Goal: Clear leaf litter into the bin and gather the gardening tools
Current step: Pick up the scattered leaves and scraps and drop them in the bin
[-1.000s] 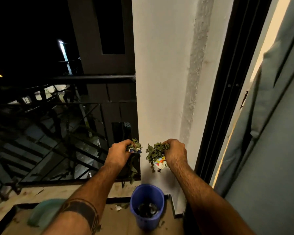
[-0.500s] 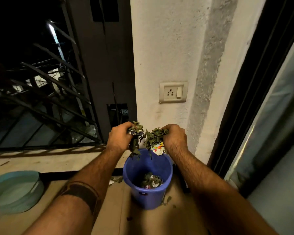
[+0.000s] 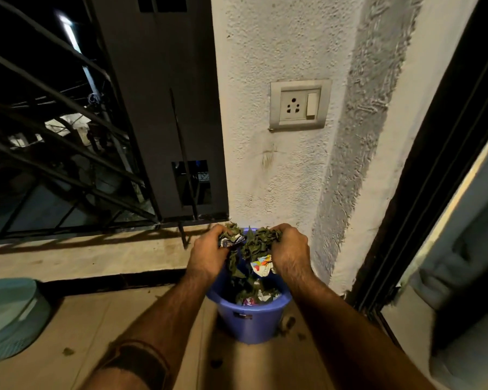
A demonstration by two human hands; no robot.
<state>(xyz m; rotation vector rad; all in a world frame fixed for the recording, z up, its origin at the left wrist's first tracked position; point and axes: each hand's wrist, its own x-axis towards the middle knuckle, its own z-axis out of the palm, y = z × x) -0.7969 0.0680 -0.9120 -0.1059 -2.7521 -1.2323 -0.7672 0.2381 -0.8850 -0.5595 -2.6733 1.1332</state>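
A blue plastic bin (image 3: 250, 319) stands on the balcony floor against the white wall, with leaves and wrappers inside. Both hands hover just over its rim. My left hand (image 3: 207, 256) grips a clump of dry green leaf litter (image 3: 250, 246) and a crumpled silvery wrapper (image 3: 231, 241). My right hand (image 3: 289, 253) grips more leaves and a colourful wrapper (image 3: 261, 265). Strands of leaves hang from both hands down into the bin. No gardening tools are in view.
A pale teal tub (image 3: 10, 316) sits on the floor at the left. A black metal railing (image 3: 68, 175) closes the balcony behind a low ledge. A wall socket (image 3: 299, 105) is above the bin. A dark door frame (image 3: 423, 198) stands right. Leaf bits (image 3: 68, 351) dot the floor.
Both hands have come down with the leaf litter from chest height to just over the bin's rim. My view has tilted down and moved closer to the bin.
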